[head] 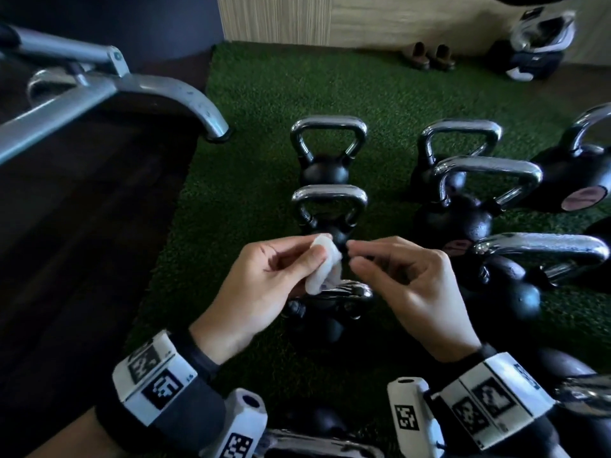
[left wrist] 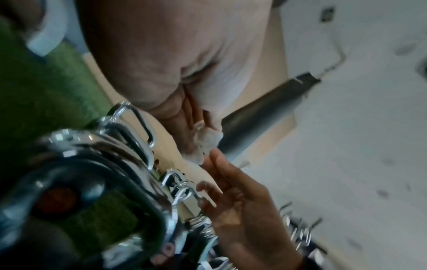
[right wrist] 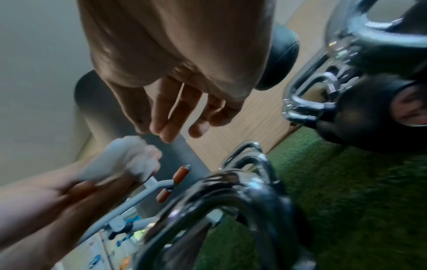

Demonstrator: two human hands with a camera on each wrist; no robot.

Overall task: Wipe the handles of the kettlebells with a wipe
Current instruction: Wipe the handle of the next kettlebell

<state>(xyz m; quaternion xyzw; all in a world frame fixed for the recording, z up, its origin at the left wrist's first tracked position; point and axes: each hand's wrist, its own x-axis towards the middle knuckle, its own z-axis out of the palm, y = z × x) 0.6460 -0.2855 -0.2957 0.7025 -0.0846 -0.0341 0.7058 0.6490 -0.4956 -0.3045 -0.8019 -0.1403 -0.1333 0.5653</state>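
Several black kettlebells with chrome handles stand in rows on green turf (head: 248, 143). My left hand (head: 307, 259) pinches a crumpled white wipe (head: 325, 266) between thumb and fingers, above the handle (head: 344, 290) of the nearest kettlebell in the left row. Two more kettlebells (head: 329, 196) (head: 327, 125) stand behind it. My right hand (head: 360, 259) hovers just right of the wipe with fingers loosely bent and nothing in them. The right wrist view shows its fingers (right wrist: 166, 117) apart from the wipe (right wrist: 127, 155). In the left wrist view the wipe (left wrist: 205, 140) sits at my fingertips.
Larger kettlebells (head: 489, 166) (head: 542, 246) crowd the right side. More handles (head: 314, 444) lie close below my wrists. A grey metal bench frame (head: 99, 84) stands on dark floor at the left. Shoes (head: 426, 56) and a helmet (head: 535, 44) lie by the far wall.
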